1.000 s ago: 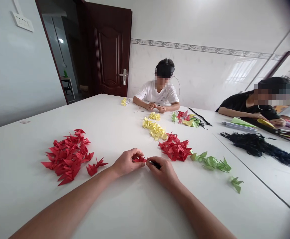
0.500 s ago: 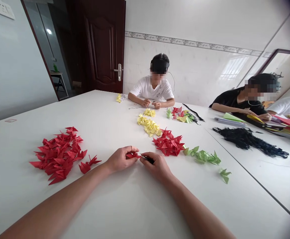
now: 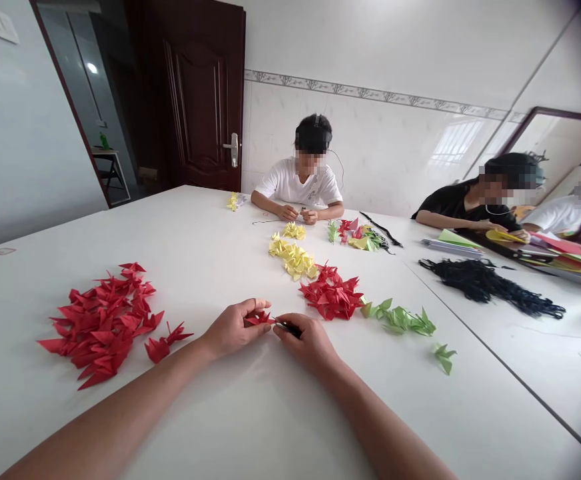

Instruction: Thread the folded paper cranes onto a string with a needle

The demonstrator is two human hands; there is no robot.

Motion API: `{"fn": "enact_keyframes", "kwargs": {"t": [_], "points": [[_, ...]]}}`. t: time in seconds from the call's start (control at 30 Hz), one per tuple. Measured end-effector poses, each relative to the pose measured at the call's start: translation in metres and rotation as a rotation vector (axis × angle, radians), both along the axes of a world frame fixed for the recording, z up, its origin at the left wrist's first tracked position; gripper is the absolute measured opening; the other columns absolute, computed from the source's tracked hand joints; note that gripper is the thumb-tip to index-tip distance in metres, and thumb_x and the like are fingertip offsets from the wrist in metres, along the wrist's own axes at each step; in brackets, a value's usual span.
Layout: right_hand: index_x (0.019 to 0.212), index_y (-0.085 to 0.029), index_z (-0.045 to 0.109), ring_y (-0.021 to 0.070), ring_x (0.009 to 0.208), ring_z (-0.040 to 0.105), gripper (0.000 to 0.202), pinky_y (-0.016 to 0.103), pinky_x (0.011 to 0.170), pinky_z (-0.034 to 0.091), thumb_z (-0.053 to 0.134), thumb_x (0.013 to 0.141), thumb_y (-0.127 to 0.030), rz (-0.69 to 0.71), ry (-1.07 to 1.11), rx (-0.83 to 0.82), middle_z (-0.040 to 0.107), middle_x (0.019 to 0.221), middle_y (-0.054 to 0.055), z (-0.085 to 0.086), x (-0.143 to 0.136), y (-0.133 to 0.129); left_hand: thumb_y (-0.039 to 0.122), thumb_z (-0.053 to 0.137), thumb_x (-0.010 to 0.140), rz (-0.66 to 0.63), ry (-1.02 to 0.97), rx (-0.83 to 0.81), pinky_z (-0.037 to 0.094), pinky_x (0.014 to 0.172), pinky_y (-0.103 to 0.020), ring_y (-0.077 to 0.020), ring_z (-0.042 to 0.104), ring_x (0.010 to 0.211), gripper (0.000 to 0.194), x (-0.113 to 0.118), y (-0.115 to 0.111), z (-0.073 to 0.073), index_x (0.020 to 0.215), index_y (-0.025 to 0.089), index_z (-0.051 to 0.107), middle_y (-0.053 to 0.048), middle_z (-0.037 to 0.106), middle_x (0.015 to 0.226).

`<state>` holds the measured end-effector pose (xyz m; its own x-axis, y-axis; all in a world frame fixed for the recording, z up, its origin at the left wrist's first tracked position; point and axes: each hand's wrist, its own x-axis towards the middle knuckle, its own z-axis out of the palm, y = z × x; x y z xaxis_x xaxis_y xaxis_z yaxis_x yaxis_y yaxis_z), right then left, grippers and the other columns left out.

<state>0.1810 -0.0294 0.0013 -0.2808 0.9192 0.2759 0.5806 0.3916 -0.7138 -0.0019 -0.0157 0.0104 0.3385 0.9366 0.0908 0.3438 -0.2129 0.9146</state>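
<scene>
My left hand (image 3: 235,328) is closed on a red folded paper crane (image 3: 259,319) above the middle of the white table. Close beside it, my right hand (image 3: 306,340) grips a thin dark tool (image 3: 289,327) whose tip points at the red paper. Left of my hands lies a large heap of red cranes (image 3: 103,323), with a few more (image 3: 165,342) near my left forearm. Another red pile (image 3: 331,292) sits just beyond my right hand, next to green cranes (image 3: 403,320) and yellow ones (image 3: 294,257).
Across the table (image 3: 210,260), a person in white (image 3: 300,183) works near a mixed pile of cranes (image 3: 360,235). A bundle of black cords (image 3: 490,285) lies at the right. Farther right, a person in black (image 3: 458,203) handles coloured paper.
The view has shifted slightly, so the heaps appear a little lower and further left. More of the thin tool shows between my hands. Both hands keep their hold.
</scene>
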Motion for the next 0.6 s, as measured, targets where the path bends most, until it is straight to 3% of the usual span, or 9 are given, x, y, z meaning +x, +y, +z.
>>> {"fn": "enact_keyframes", "kwargs": {"t": [0.6], "points": [[0.089,-0.021,0.068,0.0137,0.066,0.056,0.023,0.023,0.058,0.038,0.050,0.077,-0.029,0.011,-0.049,0.028,0.068,0.078,0.002,0.0011,-0.0005,-0.0017,0.041,0.065,0.063,0.012,-0.023,-0.012,0.049,0.083,-0.035,-0.0225,0.063,0.089,0.049,-0.0001,0.0013,0.0001,0.103,0.014,0.060,-0.009,0.068,0.096]]}}
